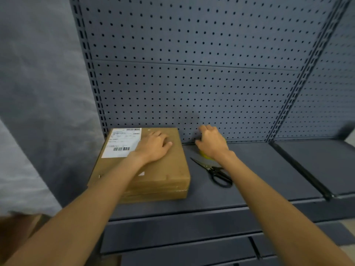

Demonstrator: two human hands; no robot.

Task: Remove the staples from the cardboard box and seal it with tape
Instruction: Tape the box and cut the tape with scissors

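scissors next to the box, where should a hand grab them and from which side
Take the scissors by the black loop handles at the near end, coming from the front edge of the shelf. They lie flat with the blades pointing away toward the back panel, so the loops face the person and the tips stay clear. The right hand is closest, though it is over something yellow.
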